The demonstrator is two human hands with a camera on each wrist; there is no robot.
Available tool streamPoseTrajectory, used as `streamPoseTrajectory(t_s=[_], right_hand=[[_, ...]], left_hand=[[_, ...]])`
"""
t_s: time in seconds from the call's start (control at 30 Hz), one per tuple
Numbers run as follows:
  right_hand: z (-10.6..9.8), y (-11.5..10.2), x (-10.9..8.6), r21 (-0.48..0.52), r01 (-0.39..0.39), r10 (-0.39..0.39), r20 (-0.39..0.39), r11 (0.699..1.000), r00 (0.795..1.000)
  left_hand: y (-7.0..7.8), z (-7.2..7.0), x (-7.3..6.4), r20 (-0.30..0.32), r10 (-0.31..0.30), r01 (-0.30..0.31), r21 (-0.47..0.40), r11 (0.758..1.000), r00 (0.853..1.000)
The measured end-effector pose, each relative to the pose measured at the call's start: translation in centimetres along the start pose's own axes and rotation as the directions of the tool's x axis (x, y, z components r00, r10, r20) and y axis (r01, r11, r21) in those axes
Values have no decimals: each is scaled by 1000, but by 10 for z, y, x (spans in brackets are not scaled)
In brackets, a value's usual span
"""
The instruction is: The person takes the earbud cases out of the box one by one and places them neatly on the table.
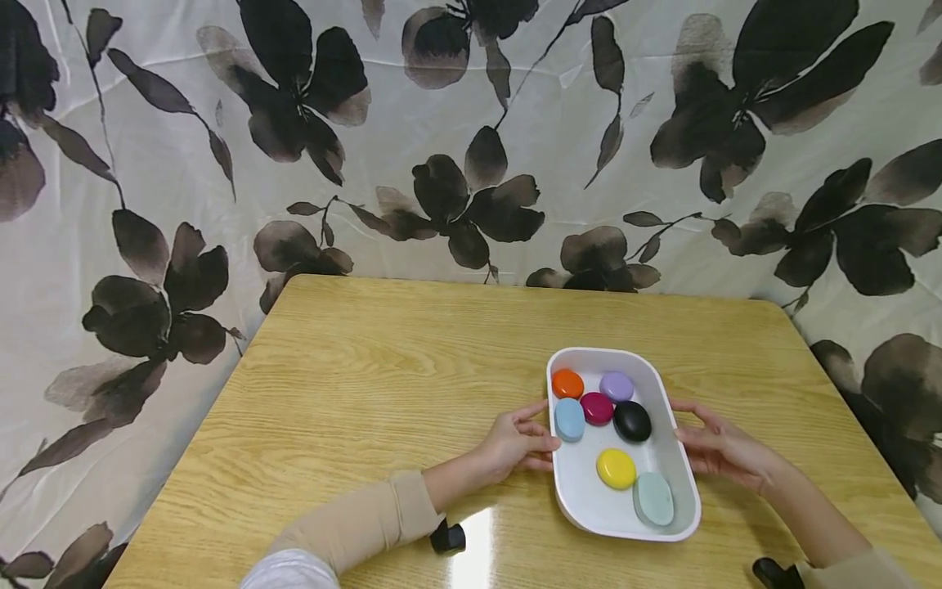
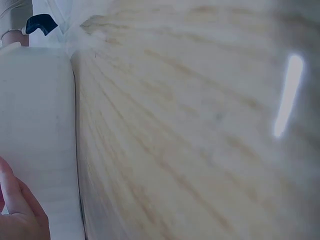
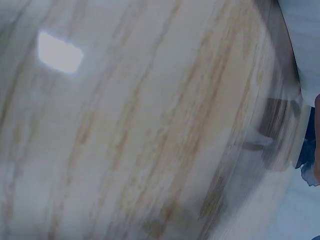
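Note:
A white rounded rectangular tray [image 1: 581, 503] stands on the right half of the table, turned slightly. Smooth, glossy pebble-like pieces lie in it: orange [image 1: 567, 383], purple [image 1: 616, 386], light blue [image 1: 570, 420], crimson [image 1: 597, 408] and black [image 1: 632, 421] toward the far end, yellow [image 1: 616, 469] and pale green [image 1: 653, 499] nearer. My left hand [image 1: 515, 442] holds the left side, its thumb at the rim. On the opposite side my right hand [image 1: 724, 450] grips the tray, thumb at the rim. In the left wrist view, left fingers [image 2: 17, 200] lie against the tray's outer wall [image 2: 40, 110].
The wooden table [image 1: 353, 368] extends left of the tray and behind it. A floral cloth [image 1: 456, 106] hangs beyond the far edge. Black wrist devices [image 1: 447, 537] sit under both forearms. Light glares off the tabletop near the front.

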State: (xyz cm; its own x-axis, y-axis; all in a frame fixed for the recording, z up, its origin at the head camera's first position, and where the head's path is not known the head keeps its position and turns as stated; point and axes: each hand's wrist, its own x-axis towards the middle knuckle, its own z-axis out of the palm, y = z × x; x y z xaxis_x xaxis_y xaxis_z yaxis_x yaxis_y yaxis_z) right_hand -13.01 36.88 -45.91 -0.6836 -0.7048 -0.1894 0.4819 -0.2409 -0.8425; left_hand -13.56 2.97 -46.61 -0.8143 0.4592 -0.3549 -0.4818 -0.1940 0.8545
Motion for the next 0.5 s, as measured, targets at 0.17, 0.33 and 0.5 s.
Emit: streamPoseTrajectory(t_s=[0.17, 0.33, 0.5], right_hand=[[1, 2, -1, 18, 5, -6, 24, 1000, 1000], [1, 3, -1, 9, 14, -14, 32, 1000, 999], [-1, 4, -1, 8, 20, -20, 31, 1000, 999]], left_hand=[[-1, 0, -2, 7, 9, -9, 2, 1000, 1000], [-2, 0, -2, 4, 23, -23, 16, 1000, 1000], [5, 3, -6, -23, 181, -170, 246, 954, 983]])
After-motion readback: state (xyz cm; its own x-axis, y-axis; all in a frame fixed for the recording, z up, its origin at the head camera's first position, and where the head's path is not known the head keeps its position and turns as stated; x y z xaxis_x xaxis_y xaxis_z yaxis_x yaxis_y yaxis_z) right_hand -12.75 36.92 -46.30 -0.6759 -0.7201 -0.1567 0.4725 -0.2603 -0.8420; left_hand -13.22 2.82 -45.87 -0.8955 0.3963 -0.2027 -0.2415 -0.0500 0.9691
